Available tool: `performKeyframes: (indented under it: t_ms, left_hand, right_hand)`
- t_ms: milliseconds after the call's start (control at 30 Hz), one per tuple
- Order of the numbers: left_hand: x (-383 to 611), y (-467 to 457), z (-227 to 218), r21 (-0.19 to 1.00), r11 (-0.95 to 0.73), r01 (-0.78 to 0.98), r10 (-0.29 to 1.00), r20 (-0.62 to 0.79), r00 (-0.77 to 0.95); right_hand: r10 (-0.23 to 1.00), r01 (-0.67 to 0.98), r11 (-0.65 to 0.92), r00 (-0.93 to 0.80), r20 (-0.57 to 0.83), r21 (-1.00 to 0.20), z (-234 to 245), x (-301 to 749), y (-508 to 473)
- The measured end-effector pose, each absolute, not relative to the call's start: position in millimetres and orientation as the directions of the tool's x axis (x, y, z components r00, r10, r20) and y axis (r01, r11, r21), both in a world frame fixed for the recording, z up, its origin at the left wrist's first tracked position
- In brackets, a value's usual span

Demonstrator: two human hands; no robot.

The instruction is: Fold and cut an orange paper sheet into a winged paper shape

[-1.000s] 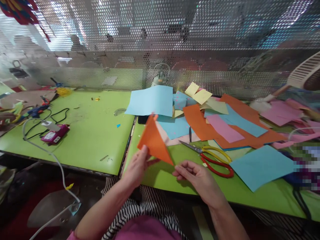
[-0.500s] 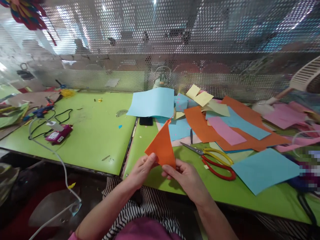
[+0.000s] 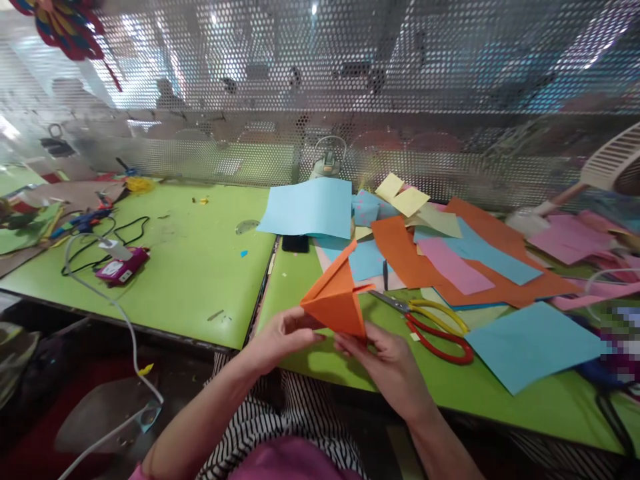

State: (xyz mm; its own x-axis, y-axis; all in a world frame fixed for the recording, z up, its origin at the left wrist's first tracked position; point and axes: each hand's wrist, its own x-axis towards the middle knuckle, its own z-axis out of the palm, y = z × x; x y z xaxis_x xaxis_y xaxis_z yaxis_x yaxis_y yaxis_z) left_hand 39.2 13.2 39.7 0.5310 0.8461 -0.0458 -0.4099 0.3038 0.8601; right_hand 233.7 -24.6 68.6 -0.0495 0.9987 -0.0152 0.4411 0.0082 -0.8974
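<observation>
Here the right hand pinches the folded orange paper low, apparently steadying it above the green table; the left hand, thumb spread from fingers, loosely backs its left corner. Beyond, scissors lie handles-near, handily reachable.

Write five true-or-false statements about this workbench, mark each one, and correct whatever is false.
1. The right hand grips the folded orange paper. True.
2. Both handles of the scissors are red. False: one is red, the other yellow.
3. A pink paper strip lies over orange sheets. True.
4. The left hand holds the scissors. False: they lie on the green tabletop.
5. The magenta socket box is nearer the left hand than the right. True.
</observation>
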Motion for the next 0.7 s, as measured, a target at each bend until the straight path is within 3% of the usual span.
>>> performKeyframes:
  t_ms: [133, 233, 367, 567, 700]
  left_hand:
    - [26.6, 21.2, 42.5, 0.757, 0.470, -0.454, 0.806, -0.158, 0.571]
    - [26.4, 22.5, 44.5, 0.803, 0.480, -0.354, 0.803, -0.238, 0.547]
    - [29.8, 22.5, 48.0, 0.885, 0.409, -0.224, 0.827, -0.255, 0.501]
    - [31.4, 31.2, 56.3, 0.939, 0.343, -0.024, 0.766, -0.265, 0.585]
    - [27.0, 48.8, 60.2, 0.942, 0.334, 0.000, 0.768, -0.273, 0.579]
  right_hand:
    - [0.992, 0.632, 0.123, -0.075, 0.097, -0.765, 72.5, 245.3, -21.5]
    - [0.993, 0.666, 0.111, -0.107, 0.053, -0.738, 76.0, 253.0, -17.3]
    - [0.977, 0.589, 0.064, -0.203, -0.070, -0.806, 82.6, 259.0, -14.5]
    - [0.992, 0.592, 0.030, -0.115, -0.047, -0.805, 81.9, 251.5, -15.8]
    - [0.988, 0.410, -0.096, -0.075, -0.138, -0.907, 67.1, 249.7, -12.6]
